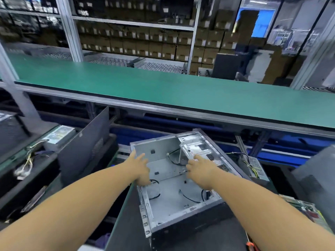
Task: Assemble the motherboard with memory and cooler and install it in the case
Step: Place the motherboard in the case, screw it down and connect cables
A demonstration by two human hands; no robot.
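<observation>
Reaching into the open case [174, 180], which sits at 6 o'clock of the view, long axis running 11-to-5. Left hand [140, 169] is on its 9 o'clock wall, fingers [137, 156] spread, thumb side looks hooked over the rim. Right hand [199, 168] rests on the drive cage [197, 151] at 1 o'clock, fingers straight, gripping nothing. Both equally near; no motherboard inside yet, so a two-handed reposition seems likely.

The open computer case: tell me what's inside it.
Inside the case lie loose black cables on a bare metal floor, with a drive cage at the far end; no motherboard. Both hands cover part of the middle.
</observation>
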